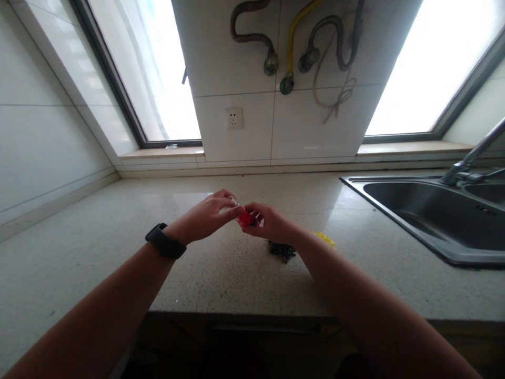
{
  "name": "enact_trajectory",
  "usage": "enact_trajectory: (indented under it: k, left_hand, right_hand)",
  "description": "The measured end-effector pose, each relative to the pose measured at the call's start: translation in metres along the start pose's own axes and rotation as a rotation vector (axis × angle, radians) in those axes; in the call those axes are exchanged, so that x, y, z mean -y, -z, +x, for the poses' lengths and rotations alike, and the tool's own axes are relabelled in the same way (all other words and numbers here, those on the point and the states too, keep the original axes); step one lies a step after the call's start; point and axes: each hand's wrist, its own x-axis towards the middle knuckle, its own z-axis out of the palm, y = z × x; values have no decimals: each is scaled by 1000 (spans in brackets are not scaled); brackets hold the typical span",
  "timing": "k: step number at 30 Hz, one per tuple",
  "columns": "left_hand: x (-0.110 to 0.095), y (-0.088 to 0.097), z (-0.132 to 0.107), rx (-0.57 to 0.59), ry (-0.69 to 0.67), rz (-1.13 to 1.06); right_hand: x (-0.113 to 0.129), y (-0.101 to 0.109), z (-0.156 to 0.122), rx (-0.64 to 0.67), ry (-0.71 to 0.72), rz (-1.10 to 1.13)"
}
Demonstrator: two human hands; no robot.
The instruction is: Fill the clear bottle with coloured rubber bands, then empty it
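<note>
Over the middle of the counter, my two hands meet around a small bright red bundle (245,218), whose exact kind I cannot make out. My right hand (269,221) curls its thumb and fingers around it from the right, and a dark bit shows near the fingertips. From the left, my left hand (213,213) touches it with the thumb, its fingers closed at something clear and shiny (234,200). Below my right wrist lies a pile of black, thin, tangled pieces (281,250). A yellow pile (325,239) is partly hidden behind my right forearm.
A steel sink (414,210) with a faucet (460,171) is set into the speckled counter (221,279) at the right. The tiled wall behind carries a socket (234,118), pipe valves and hoses. Windows stand on both sides. The counter's front edge runs below my arms.
</note>
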Motion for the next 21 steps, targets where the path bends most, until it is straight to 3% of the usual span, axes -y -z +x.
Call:
enact_trajectory:
  k: [4, 7, 16, 21]
  left_hand:
    - [-4, 0, 0, -152, 1, -56]
    - [-3, 0, -1, -197, 20, -128]
    - [-2, 6, 0, 48, -17, -59]
    - [-3, 4, -2, 153, -45, -37]
  right_hand:
    - [-2, 1, 1, -29, -23, 50]
    - [-3, 0, 1, -48, -32, 68]
    - [2, 3, -1, -40, 62, -32]
    - [8, 3, -2, 6, 27, -58]
